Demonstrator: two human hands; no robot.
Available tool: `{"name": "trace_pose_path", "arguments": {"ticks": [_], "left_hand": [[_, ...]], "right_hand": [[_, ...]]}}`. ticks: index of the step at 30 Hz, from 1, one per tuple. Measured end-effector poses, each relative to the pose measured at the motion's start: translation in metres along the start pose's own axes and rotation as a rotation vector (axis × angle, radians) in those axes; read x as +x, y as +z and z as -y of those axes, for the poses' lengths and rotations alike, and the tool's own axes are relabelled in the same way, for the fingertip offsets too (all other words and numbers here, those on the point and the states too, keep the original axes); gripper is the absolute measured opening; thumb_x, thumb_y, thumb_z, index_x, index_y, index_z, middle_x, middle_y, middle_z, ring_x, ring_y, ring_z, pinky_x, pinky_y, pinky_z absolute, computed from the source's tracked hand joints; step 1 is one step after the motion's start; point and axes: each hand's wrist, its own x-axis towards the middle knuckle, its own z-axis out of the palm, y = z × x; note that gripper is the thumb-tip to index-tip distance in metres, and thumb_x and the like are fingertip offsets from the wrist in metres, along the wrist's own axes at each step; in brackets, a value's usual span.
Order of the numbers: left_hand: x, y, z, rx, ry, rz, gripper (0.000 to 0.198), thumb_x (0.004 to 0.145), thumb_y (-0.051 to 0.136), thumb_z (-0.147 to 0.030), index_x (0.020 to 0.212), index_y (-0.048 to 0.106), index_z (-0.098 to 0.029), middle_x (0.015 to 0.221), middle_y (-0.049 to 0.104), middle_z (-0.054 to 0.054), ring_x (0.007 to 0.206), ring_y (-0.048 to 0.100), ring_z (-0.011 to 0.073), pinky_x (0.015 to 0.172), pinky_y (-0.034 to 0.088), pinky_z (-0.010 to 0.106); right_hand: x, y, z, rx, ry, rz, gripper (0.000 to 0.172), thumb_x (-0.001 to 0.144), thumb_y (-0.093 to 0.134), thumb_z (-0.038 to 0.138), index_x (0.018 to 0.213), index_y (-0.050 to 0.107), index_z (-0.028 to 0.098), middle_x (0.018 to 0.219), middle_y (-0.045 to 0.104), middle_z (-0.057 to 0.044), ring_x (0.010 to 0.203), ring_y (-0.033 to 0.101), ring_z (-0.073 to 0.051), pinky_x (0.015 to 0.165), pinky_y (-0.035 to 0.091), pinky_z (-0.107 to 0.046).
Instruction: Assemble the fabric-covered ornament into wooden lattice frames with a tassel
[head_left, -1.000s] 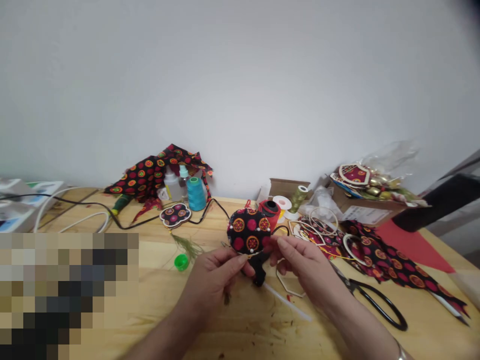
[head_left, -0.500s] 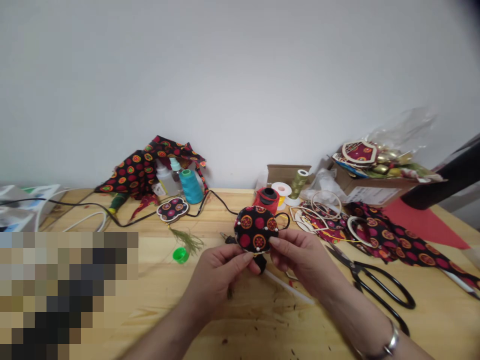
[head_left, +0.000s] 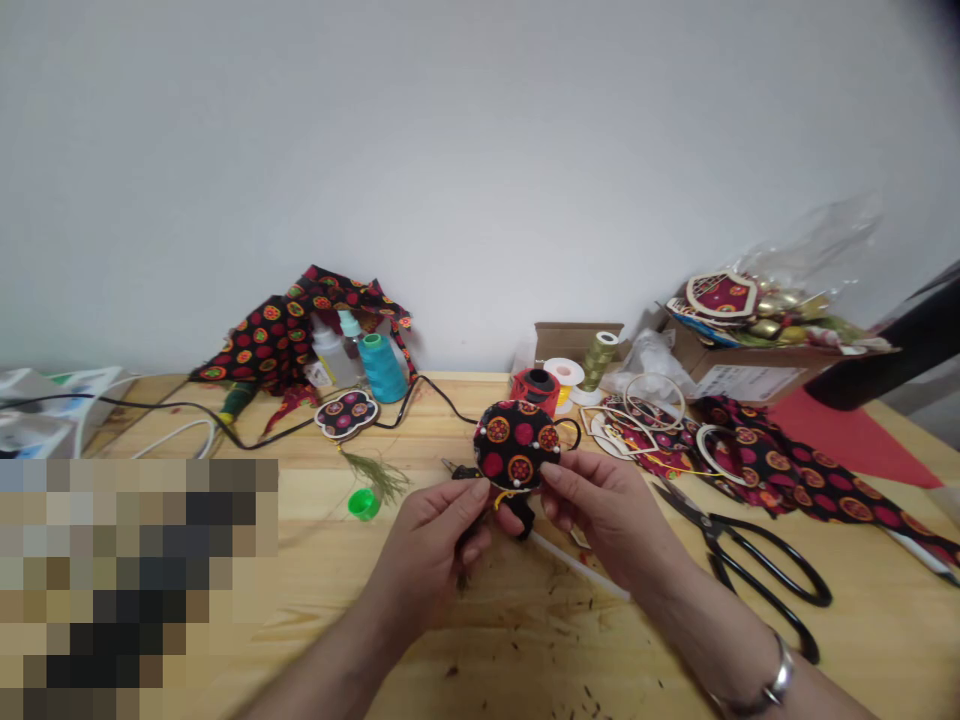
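A round ornament point(head_left: 517, 445), covered in black fabric with red and orange circles, is upright in front of me. White bead-like dots sit around its rim, and a black cord loop point(head_left: 570, 432) sticks out on the right. My right hand point(head_left: 600, 500) pinches its lower right edge, thumb on the front. My left hand point(head_left: 439, 520) is closed at the lower left edge, thumb against it, beside a small yellow cord point(head_left: 505, 497). Its other fingertips are partly hidden. Below, a black glue gun point(head_left: 521, 518) with a white glue stick point(head_left: 585, 568) lies partly hidden behind my hands.
Black-handled scissors point(head_left: 750, 560) lie right. A flower-shaped ornament point(head_left: 346, 413) with green tassel point(head_left: 379, 475), a green cap point(head_left: 363, 504) and a teal thread cone point(head_left: 385, 370) are left. Patterned fabric point(head_left: 810, 460), hoops and a filled cardboard box point(head_left: 742, 375) stand at back right.
The ornament has risen slightly and shifted a little right. My left thumb has slid from its bottom edge to the lower left, and more of the yellow cord shows.
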Motion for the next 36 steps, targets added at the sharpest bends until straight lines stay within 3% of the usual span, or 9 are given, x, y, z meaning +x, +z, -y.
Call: {"name": "trace_pose_path", "arguments": {"ticks": [5,10,15,36], "left_hand": [[0.0,0.002,-0.001,-0.051,-0.049,0.008,0.039,0.082,0.06,-0.045,0.07,0.074,-0.011,0.041,0.045,-0.002,0.037,0.028,0.0041,0.037,0.015,0.019],[-0.001,0.007,-0.003,-0.183,-0.078,-0.005,0.029,0.072,0.072,-0.039,0.072,0.074,-0.011,0.068,0.07,0.009,0.042,0.05,0.0063,0.035,0.03,0.016],[-0.001,0.008,-0.005,-0.288,-0.155,-0.007,0.025,0.067,0.078,-0.034,0.076,0.075,-0.01,0.075,0.075,0.012,0.055,0.065,0.0129,0.045,0.047,0.017],[-0.004,0.013,-0.007,-0.401,-0.257,0.008,0.028,0.063,0.082,-0.034,0.076,0.074,-0.01,0.069,0.075,0.009,0.058,0.07,0.0163,0.05,0.054,0.021]], "right_hand": [[0.0,0.0,-0.001,-0.004,-0.01,-0.011,0.024,0.068,0.075,0.036,0.067,0.065,0.015,0.056,0.061,-0.001,0.048,0.049,-0.009,0.044,0.036,-0.022],[0.0,0.0,-0.001,0.015,-0.005,-0.021,0.023,0.068,0.076,0.035,0.067,0.065,0.014,0.056,0.061,-0.001,0.049,0.049,-0.009,0.045,0.036,-0.022],[0.0,0.001,0.0,0.028,-0.004,-0.013,0.024,0.069,0.075,0.035,0.067,0.064,0.014,0.055,0.06,0.0,0.048,0.048,-0.008,0.045,0.035,-0.022],[0.0,0.001,-0.005,0.073,0.015,-0.016,0.023,0.069,0.076,0.033,0.063,0.064,0.015,0.053,0.06,0.0,0.047,0.047,-0.008,0.046,0.031,-0.022]]}}
